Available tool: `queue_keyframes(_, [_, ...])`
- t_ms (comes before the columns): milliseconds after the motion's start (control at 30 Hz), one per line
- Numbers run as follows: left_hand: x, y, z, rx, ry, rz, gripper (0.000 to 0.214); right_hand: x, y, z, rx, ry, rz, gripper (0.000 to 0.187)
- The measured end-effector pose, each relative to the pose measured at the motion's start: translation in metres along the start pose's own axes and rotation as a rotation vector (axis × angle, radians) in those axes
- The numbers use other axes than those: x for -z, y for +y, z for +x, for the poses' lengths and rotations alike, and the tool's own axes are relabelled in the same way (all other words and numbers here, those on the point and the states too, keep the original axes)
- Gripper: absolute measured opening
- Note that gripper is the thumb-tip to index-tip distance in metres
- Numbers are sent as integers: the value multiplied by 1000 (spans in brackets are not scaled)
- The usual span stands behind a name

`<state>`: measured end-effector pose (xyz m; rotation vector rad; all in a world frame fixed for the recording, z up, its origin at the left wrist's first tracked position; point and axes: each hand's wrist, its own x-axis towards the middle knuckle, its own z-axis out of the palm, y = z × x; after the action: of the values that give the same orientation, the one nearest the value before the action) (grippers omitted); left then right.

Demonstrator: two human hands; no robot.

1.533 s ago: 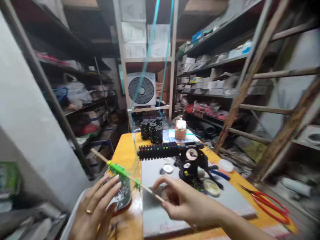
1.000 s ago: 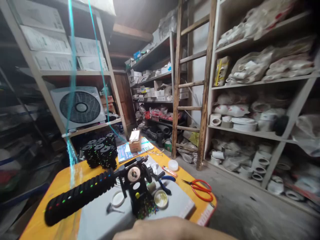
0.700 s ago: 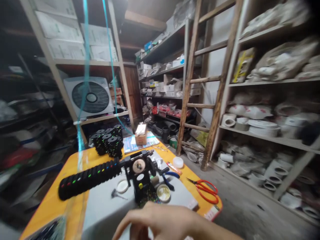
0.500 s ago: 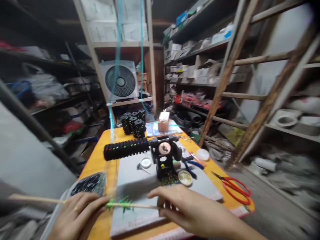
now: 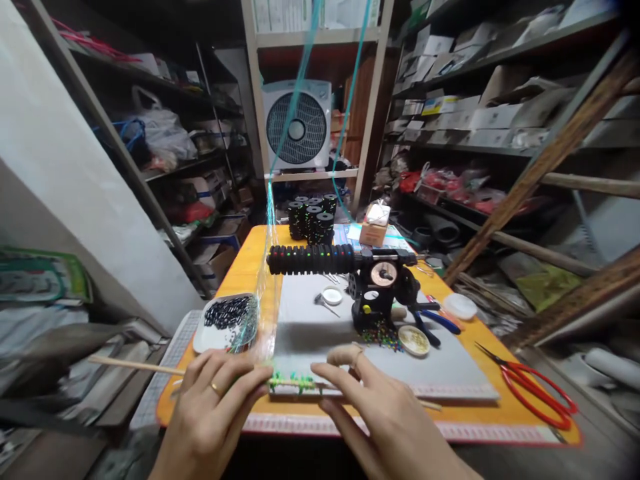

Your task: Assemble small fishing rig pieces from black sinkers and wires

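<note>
A thin wooden stick (image 5: 135, 365) runs sideways in front of me, with bright green thread knots (image 5: 295, 383) on its middle part. My left hand (image 5: 215, 393) is closed round the stick just left of the knots, a ring on one finger. At the knots' right end, my right hand (image 5: 365, 400) has thumb and index finger on either side of the stick, one finger wrapped in a tan covering. The stick's right tip shows beyond this hand. Behind it stands a black fixture (image 5: 377, 293) with a ridged black roller (image 5: 310, 260) set with coloured dots.
A tray of dark beads (image 5: 225, 317) sits at left, and clear strands (image 5: 267, 293) hang beside it. Red-handled scissors (image 5: 537, 390), blue-handled pliers (image 5: 440, 320) and a small dish (image 5: 414, 341) lie at right. A box fan (image 5: 296, 127) stands behind the table.
The view has swung left and tilted down, so the table appears further right. My right hand has come closer to my left along the stick, up to the green knots.
</note>
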<state>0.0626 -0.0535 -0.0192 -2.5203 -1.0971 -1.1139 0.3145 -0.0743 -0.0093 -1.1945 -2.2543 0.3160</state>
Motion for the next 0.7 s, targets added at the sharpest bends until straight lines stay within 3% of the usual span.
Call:
queue_keyframes(400, [3, -1, -13, 47, 63, 0, 25, -12, -7, 0, -18, 126, 147, 11])
queue_keyframes(700, [5, -4, -15, 61, 81, 3, 26, -17, -12, 7, 20, 114, 90, 29])
